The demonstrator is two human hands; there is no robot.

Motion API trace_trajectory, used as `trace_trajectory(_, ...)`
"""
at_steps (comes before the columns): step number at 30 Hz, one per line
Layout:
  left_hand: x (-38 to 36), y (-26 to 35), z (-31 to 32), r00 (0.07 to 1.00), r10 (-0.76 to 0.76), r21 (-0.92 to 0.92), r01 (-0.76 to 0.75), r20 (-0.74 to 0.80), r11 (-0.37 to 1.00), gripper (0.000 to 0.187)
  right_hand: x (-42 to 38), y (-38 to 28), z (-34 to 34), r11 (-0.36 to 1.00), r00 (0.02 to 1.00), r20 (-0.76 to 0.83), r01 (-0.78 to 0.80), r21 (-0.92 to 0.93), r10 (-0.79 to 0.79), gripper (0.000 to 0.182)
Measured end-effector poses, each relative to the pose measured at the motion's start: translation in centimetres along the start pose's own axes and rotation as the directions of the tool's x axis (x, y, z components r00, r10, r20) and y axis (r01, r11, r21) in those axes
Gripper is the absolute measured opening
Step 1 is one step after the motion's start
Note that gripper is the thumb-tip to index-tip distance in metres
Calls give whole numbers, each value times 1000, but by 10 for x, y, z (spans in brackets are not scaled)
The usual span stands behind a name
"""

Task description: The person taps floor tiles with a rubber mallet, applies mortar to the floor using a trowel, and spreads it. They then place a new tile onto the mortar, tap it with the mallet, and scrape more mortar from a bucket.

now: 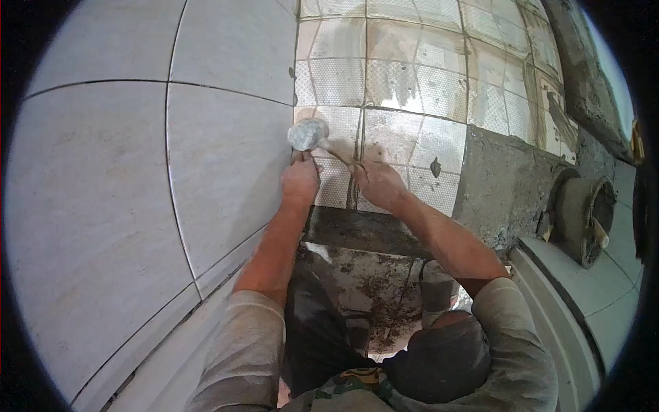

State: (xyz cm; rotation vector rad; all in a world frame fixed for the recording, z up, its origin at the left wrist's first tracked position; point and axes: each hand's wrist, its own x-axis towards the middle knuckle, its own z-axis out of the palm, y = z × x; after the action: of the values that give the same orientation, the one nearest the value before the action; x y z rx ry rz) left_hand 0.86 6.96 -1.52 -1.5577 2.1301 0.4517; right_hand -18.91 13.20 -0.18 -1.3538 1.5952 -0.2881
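My right hand [379,184] is closed round the handle of a mallet [308,134] with a pale, mottled head. The mallet head lies over the small-patterned floor tile [329,180], close to the wall. Just below the head is my left hand [301,178], at the joint between tile and wall. Its fingers are drawn together, and the mallet head partly hides what they may hold. To the right, another patterned tile [439,141] carries a dark blob of mortar [435,167].
Large pale wall tiles [89,206] rise on the left. Bare grey mortar [508,185] borders the laid tiles on the right. A mortar-caked bucket [583,220] lies tilted near a ledge [583,275]. A dark, rough strip of floor [371,230] runs before my knees.
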Motion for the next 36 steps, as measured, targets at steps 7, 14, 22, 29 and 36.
trace_trajectory(7,-2,4,1,992,-111,-32,113,56,993,58,16,3,21,997,996,52,68,-25,-67,44)
trace_trajectory(14,-4,2,8,996,-89,-16,89,2,996,50,8,-5,14,998,995,69,69,-3,-68,43)
trace_trajectory(22,2,1,6,997,-62,26,61,48,998,58,14,-11,10,998,995,82,62,-24,-59,40)
trace_trajectory(29,-3,2,7,996,-83,57,81,36,995,62,-14,-15,5,991,995,23,98,93,-100,43)
trace_trajectory(36,-2,-10,29,963,34,97,-8,-266,995,43,4,-14,9,992,990,66,121,28,-122,41)
